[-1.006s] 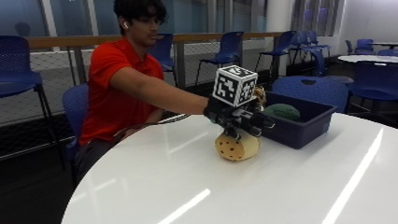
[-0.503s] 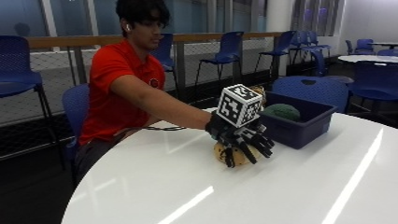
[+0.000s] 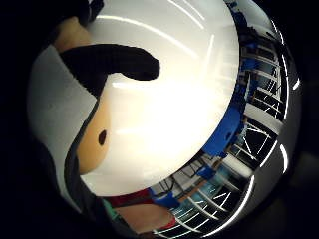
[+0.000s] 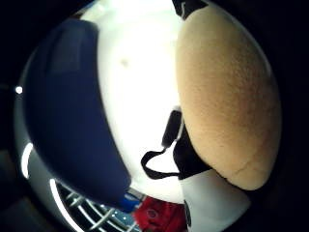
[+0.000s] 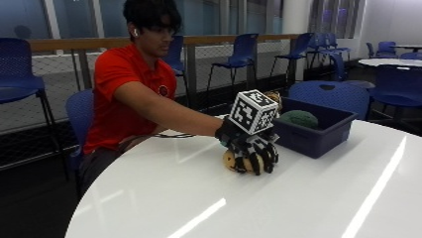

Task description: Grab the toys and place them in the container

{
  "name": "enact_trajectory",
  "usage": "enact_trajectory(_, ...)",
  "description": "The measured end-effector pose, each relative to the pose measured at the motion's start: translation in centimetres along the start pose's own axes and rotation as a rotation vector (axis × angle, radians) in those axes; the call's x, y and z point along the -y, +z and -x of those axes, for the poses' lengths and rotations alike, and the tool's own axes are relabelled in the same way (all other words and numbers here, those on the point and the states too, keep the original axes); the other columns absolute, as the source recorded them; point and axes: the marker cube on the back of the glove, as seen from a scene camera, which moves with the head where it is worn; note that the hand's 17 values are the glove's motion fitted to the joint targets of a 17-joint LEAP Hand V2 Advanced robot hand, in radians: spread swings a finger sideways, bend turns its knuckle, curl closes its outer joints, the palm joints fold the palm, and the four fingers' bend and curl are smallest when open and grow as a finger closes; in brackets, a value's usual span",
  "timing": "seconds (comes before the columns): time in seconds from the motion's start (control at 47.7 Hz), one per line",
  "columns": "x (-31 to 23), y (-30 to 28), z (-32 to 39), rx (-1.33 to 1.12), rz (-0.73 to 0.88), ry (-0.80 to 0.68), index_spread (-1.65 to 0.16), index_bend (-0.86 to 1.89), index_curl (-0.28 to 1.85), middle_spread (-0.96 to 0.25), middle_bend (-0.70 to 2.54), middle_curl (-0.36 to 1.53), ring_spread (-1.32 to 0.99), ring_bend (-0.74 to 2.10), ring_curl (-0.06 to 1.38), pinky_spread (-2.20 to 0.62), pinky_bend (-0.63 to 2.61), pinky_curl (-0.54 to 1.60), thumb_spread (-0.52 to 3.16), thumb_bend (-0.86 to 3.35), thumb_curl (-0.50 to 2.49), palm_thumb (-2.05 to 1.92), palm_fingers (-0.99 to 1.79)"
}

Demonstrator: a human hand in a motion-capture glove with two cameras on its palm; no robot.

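- While the tan plush toy sits on the white table, the gloved right hand is draped over it from above, fingers curled down its sides — judged as grasping the toy, lift not yet seen.
- Toy is seen touching the tabletop, just beside the near wall of the blue container.
- A green toy is seen already inside the container.
- Step in hand, as judged: grasp phase of the pick on the tan toy; one toy binned, this one pending.
- Next move calls for: grip closed fully, toy raised above the container rim, carried sideways over the opening, then let go. Rim clearance is the likely snag, given how close the wall is.
- Thumb-side palm view: toy fabric fills much of it, container wall close alongside, table between — closeness not readable from outside.
- Little-finger-side palm view: one gloved finger is shown over bare table, a dark spot on the toy visible.
- Only the outside view shows the container contents.
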Motion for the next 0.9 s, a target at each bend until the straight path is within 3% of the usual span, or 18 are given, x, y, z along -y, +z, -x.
enact_trajectory(0.189, -0.1, 0.1, 0.4, -0.002, -0.132, 0.003, -0.40, 0.10, 0.24, -0.22, 0.44, 0.31, -0.33, 0.79, 0.41, -0.30, 1.04, 0.33, 1.41, 0.13, 0.39, 0.32, 0.63)
enact_trajectory(0.335, -0.5, -0.1, 1.4, -0.088, -0.238, -0.018, -0.40, 0.19, 0.26, -0.29, 0.49, 0.36, -0.45, 0.90, 0.47, -0.37, 1.14, 0.39, 1.23, 0.19, 0.52, 0.54, 0.83)
enact_trajectory(0.524, -0.3, -1.4, 1.9, -0.151, -0.183, -0.019, -0.40, 0.21, 0.30, -0.37, 0.60, 0.43, -0.51, 1.01, 0.53, -0.39, 1.13, 0.42, 1.03, 0.20, 0.64, 0.66, 1.03)
enact_trajectory(0.901, -4.6, -15.1, 3.6, -0.062, -0.320, -0.058, -0.41, 0.30, 0.44, -0.43, 0.73, 0.60, -0.52, 1.09, 0.62, -0.41, 1.10, 0.46, 0.72, 0.17, 0.82, 0.70, 1.03)
